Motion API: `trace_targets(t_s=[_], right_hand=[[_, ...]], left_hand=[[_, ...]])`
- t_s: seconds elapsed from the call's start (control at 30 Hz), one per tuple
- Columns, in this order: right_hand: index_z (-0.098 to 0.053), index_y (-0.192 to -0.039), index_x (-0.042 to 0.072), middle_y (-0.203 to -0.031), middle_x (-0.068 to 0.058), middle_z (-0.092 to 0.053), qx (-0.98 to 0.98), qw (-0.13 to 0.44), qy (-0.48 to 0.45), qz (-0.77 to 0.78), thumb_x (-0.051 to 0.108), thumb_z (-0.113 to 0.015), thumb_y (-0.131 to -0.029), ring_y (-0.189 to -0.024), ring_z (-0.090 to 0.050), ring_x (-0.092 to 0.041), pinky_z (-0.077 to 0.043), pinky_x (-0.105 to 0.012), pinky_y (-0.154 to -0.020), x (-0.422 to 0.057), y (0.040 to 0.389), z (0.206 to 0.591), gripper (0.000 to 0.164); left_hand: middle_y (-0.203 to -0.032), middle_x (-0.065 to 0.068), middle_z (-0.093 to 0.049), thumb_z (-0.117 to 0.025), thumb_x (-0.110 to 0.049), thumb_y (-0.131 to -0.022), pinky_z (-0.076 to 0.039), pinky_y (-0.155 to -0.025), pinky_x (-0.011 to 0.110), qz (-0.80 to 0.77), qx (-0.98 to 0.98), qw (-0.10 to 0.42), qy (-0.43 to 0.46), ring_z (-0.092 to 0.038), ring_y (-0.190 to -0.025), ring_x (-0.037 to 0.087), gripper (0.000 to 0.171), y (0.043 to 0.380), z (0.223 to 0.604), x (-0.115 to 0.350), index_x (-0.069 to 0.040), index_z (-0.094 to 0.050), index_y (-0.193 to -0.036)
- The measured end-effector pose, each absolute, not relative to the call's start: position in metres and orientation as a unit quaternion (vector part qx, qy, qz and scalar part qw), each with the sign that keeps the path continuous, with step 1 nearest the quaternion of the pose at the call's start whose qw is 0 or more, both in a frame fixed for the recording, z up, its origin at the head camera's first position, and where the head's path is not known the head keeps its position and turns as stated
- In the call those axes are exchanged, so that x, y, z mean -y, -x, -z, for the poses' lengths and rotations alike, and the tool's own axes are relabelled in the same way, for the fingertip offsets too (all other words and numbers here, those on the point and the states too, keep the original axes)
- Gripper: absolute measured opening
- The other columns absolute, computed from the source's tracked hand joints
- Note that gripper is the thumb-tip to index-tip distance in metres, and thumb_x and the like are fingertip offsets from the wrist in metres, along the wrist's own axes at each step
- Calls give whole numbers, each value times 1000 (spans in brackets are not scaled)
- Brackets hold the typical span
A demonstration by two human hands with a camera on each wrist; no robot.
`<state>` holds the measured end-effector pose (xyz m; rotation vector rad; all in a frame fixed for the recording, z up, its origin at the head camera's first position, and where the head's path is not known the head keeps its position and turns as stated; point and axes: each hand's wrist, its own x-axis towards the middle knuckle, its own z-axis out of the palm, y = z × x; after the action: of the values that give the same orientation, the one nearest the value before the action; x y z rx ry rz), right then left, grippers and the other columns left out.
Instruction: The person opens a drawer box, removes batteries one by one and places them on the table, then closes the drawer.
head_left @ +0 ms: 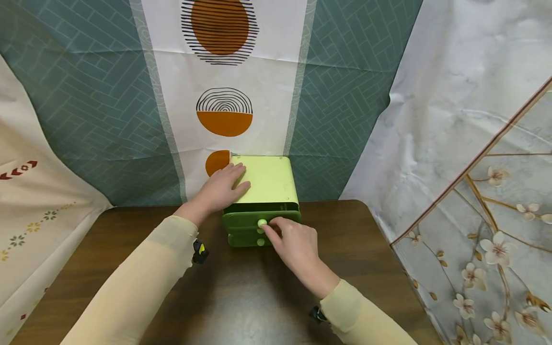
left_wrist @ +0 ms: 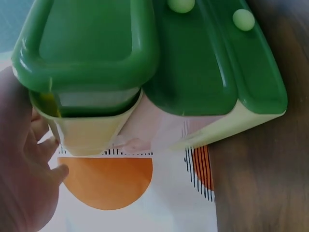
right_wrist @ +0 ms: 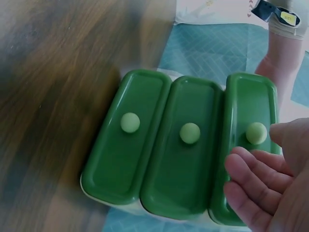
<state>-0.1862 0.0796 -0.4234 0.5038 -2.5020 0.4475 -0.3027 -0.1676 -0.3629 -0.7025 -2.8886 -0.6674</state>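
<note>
A small light-green cabinet [head_left: 265, 179] with three dark green drawer fronts stands against the hanging cloth. Its top drawer [head_left: 243, 219] is pulled out a little, leaving a dark gap under the lid. My left hand [head_left: 220, 187] rests flat on the left part of the cabinet's top, fingers spread. With thumb and fingertips, my right hand [head_left: 297, 242] pinches the top drawer's round pale knob [right_wrist: 256, 133]. The middle drawer [right_wrist: 181, 174] and bottom drawer [right_wrist: 123, 164] sit flush, each with a matching knob.
The cabinet stands at the back of a brown wooden table [head_left: 233, 297]. Behind it hangs a teal and white cloth [head_left: 345, 96] with orange circles. A floral cloth [head_left: 478, 230] drapes on the right, a cream one [head_left: 39, 211] on the left.
</note>
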Motion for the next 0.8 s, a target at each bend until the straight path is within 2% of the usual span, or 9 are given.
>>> trace_targets(t_s=[0.13,0.27,0.47,0.63,0.7,0.8], right_hand=[[-84,-110,20,-88,8,-77,914,305,-212,-163,45,-84,-99,-59,-64,-8,-47,-27,-49,-87,181,423,27],[-83,-116,18,-104,3,-80,887,358,-247,-155,40,-89,-96,-79,-76,-15,-57,-33,-53,-94,178,421,30],[-81,-125,12,-114,-3,-77,865,398,-266,-148,32,-93,-93,-102,-75,-22,-63,-37,-59,-105,183,417,39],[-80,-131,10,-120,-6,-75,865,400,-273,-131,31,-92,-95,-113,-71,-25,-66,-39,-83,-110,186,414,44],[-79,-133,10,-123,-7,-75,866,395,-280,-126,30,-91,-96,-116,-70,-27,-62,-42,-96,-111,187,413,44],[-78,-135,9,-127,-8,-74,868,388,-287,-121,28,-90,-97,-120,-69,-29,-57,-45,-107,-112,188,414,45]], left_hand=[[-178,19,-32,-53,-48,-115,-13,-134,62,194,947,39,252,-18,-168,40,74,300,361,170,-1,-38,-171],[-180,16,-30,-53,-54,-114,-10,-134,62,180,946,23,270,-16,-168,38,78,299,361,172,-4,-37,-172],[-181,13,-27,-52,-56,-114,-8,-135,60,178,945,16,274,-14,-169,36,80,299,361,173,-6,-36,-173],[-182,11,-25,-49,-61,-113,-9,-134,61,162,947,16,276,-13,-170,34,83,300,362,174,-7,-34,-174],[-182,11,-24,-49,-64,-113,-9,-134,61,154,948,15,277,-12,-170,33,85,300,362,175,-8,-33,-175],[-183,10,-23,-50,-67,-111,-10,-134,61,147,948,9,281,-11,-170,33,89,300,361,176,-9,-31,-175]])
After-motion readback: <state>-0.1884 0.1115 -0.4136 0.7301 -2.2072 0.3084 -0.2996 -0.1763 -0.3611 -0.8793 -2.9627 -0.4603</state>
